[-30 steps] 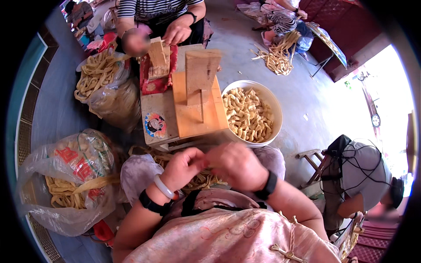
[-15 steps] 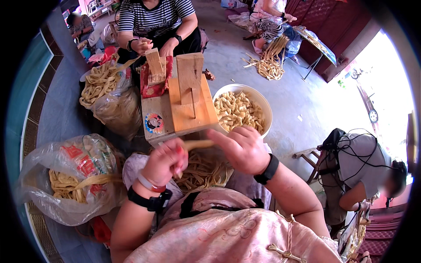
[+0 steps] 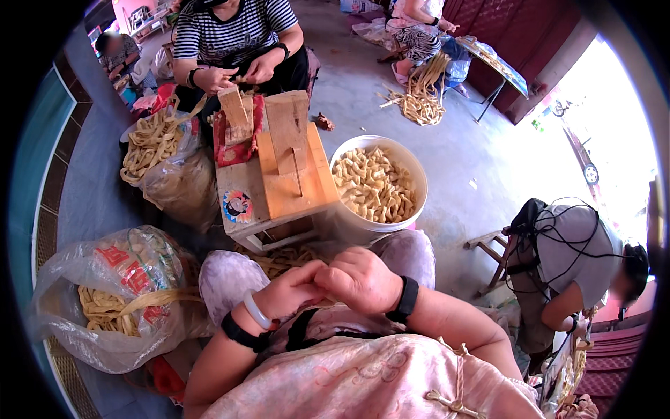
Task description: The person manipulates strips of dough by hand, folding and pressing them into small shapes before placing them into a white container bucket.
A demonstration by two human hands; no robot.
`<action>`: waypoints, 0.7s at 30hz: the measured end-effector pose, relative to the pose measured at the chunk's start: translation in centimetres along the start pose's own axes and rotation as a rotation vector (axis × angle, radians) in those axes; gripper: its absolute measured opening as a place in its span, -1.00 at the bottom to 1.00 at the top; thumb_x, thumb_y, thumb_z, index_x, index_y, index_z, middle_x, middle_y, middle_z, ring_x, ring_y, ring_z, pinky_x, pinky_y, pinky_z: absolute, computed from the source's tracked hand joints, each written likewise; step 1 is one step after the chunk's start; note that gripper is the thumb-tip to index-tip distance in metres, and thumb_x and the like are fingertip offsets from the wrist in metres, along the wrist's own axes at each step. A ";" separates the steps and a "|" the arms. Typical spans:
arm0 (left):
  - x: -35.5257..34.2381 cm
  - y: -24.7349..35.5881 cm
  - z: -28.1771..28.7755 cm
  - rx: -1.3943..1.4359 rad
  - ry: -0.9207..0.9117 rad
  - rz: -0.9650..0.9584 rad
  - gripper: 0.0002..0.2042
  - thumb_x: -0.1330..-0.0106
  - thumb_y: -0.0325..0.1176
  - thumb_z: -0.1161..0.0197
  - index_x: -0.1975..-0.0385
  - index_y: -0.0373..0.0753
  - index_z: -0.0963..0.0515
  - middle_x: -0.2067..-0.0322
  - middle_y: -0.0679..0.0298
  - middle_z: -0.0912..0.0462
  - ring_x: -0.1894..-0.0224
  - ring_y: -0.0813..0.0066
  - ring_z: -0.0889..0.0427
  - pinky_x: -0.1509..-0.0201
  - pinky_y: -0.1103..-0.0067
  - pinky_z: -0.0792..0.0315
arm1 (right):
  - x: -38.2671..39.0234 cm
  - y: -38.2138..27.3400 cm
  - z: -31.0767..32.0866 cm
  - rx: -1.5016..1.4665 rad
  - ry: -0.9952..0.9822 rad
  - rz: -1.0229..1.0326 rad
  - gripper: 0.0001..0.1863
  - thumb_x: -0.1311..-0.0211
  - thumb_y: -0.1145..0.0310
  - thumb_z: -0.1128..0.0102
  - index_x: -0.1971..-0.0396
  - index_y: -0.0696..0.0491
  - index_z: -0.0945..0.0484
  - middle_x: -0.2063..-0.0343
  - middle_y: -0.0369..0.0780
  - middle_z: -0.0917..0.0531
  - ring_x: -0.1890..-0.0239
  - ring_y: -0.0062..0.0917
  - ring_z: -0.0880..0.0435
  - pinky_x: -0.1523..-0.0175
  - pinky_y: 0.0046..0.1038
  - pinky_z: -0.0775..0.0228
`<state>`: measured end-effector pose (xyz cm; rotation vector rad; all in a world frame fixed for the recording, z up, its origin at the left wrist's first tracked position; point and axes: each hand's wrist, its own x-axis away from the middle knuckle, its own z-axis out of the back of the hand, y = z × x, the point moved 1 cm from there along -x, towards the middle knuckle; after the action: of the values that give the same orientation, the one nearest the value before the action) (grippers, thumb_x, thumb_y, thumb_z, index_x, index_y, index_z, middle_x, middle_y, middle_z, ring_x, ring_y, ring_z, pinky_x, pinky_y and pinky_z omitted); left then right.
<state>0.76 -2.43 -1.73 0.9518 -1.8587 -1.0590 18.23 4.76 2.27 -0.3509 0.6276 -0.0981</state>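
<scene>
My left hand (image 3: pixel 289 292) and my right hand (image 3: pixel 356 283) meet over my lap, fingers curled together and touching; whatever they grip is hidden. Pale dough-coloured strips (image 3: pixel 273 262) lie between my knees, behind my hands. Just beyond stands a low table (image 3: pixel 244 225) bearing an orange board (image 3: pixel 310 183) with an upright wooden block (image 3: pixel 285 119) and thin rod. A white bucket (image 3: pixel 419 192) full of small folded tan pieces is to its right. A plastic bag (image 3: pixel 70 321) of strips sits at my left.
Across the table a co-worker in stripes (image 3: pixel 234 35) pinches a strip above a smaller wooden block (image 3: pixel 234 105). Another person (image 3: pixel 565 258) with cables bends beside a stool (image 3: pixel 488 251) at right; others sit behind. A second bag (image 3: pixel 174 174) stands left of the table.
My hands were apart with a tan strip between them half a second ago; they have drawn together and lower, hiding it. The co-worker's hands have come closer together above the smaller block.
</scene>
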 end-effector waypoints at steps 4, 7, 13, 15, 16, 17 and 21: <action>-0.5 0.5 0.1 0.223 -0.079 -0.157 -0.84 -0.35 -0.59 -0.07 0.14 -0.21 -0.35 0.35 0.35 -0.53 0.35 0.65 -0.52 0.28 0.67 -0.40 | 0.3 1.9 -1.0 -0.304 0.138 -0.333 -0.83 -0.13 0.45 -0.28 0.33 0.10 -0.47 0.53 -0.22 -0.60 0.49 -0.36 -0.63 0.38 -0.40 -0.47; -0.7 -0.5 0.2 -0.275 0.136 -0.286 -0.75 -0.28 -0.60 -0.14 0.09 -0.23 -0.33 0.30 0.25 -0.54 0.36 0.47 -0.55 0.26 0.59 -0.43 | 1.6 3.0 -3.3 -1.066 0.229 -0.808 -0.86 -0.27 0.37 -0.23 0.32 0.09 -0.48 0.54 -0.31 -0.60 0.54 -0.58 -0.59 0.47 -0.53 -0.42; -0.1 0.1 -0.5 -1.164 0.465 -0.772 -0.60 -0.06 -0.56 -0.29 0.07 -0.20 -0.39 0.30 0.20 -0.60 0.23 0.15 -0.60 0.18 0.34 -0.43 | 1.0 3.5 -3.6 -1.438 0.106 -1.127 -0.87 -0.36 0.34 -0.14 0.27 0.08 -0.49 0.56 -0.36 -0.57 0.61 -0.75 -0.46 0.53 -0.72 -0.25; 0.0 0.2 -0.5 -1.149 0.492 -0.769 -0.63 -0.04 -0.58 -0.29 0.11 -0.21 -0.43 0.29 0.18 -0.61 0.24 0.13 -0.61 0.18 0.34 -0.45 | 0.2 2.8 -2.4 -1.350 0.073 -1.144 -0.90 -0.35 0.39 -0.10 0.23 0.09 -0.49 0.52 -0.35 -0.57 0.58 -0.74 -0.48 0.50 -0.70 -0.28; 0.0 0.3 -0.6 -1.136 0.515 -0.771 -0.65 -0.02 -0.61 -0.29 0.15 -0.21 -0.48 0.29 0.17 -0.61 0.24 0.11 -0.61 0.19 0.34 -0.47 | -0.1 2.5 -1.9 -1.259 0.044 -1.157 -0.90 -0.35 0.45 -0.07 0.19 0.11 -0.49 0.49 -0.34 -0.58 0.54 -0.72 -0.49 0.46 -0.69 -0.32; -0.1 0.2 -0.4 -1.081 0.551 -0.733 -0.69 -0.02 -0.61 -0.29 0.19 -0.22 -0.50 0.30 0.17 -0.61 0.25 0.10 -0.61 0.20 0.34 -0.48 | -0.3 1.9 -1.9 -1.265 0.103 -1.067 -0.84 -0.30 0.51 -0.07 0.14 0.13 -0.47 0.44 -0.33 -0.57 0.48 -0.70 -0.51 0.40 -0.67 -0.35; -0.4 0.0 0.1 -0.874 0.621 -0.669 -0.74 -0.04 -0.67 -0.25 0.25 -0.27 -0.52 0.35 0.14 -0.60 0.32 0.15 -0.62 0.24 0.43 -0.51 | -1.0 -0.4 -1.9 -0.421 0.068 -0.607 -0.61 0.01 0.68 -0.07 0.09 0.17 -0.42 0.35 -0.15 -0.53 0.31 -0.38 -0.57 0.21 -0.44 -0.44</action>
<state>0.84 -2.00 -1.86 1.1666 -0.4496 -1.5344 16.28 4.06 1.53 -0.9433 0.5901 -0.5655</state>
